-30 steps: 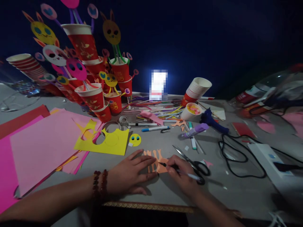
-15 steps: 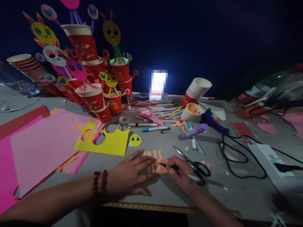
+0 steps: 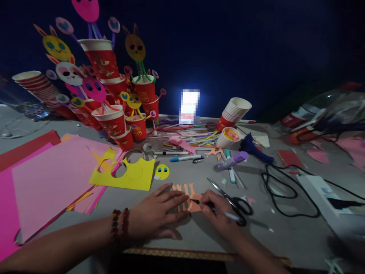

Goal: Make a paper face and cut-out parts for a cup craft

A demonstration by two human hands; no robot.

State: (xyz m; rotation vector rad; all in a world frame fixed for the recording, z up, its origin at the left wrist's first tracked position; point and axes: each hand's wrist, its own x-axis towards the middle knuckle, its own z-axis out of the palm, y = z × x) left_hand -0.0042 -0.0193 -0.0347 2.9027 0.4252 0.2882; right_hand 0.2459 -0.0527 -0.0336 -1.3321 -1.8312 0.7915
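Note:
My left hand (image 3: 162, 211) lies flat with its fingers spread, pressing on a small piece of orange paper (image 3: 195, 205) whose far edge is cut into narrow strips. A pen (image 3: 211, 207) is pinched in my right hand (image 3: 221, 215), with its dark tip on or just over that paper. Close by on the right lies a pair of scissors (image 3: 228, 196) with black handles, blades pointing away to the left. Beyond my left hand rest a yellow paper face (image 3: 162, 172) and a cut-out yellow sheet (image 3: 139, 179).
Red paper cups (image 3: 110, 121) with paper animal faces crowd the back left. Pink sheets (image 3: 54, 171) cover the left side. Pipe cleaners (image 3: 196, 135), a cup of paper scraps (image 3: 228, 139), a purple glue stick (image 3: 234, 160), a blue glue gun (image 3: 255, 148) and black cable (image 3: 285, 213) lie beyond and right.
The whole view has shifted slightly, so things appear a little lower. Both hands stay at the orange paper, with hardly any movement.

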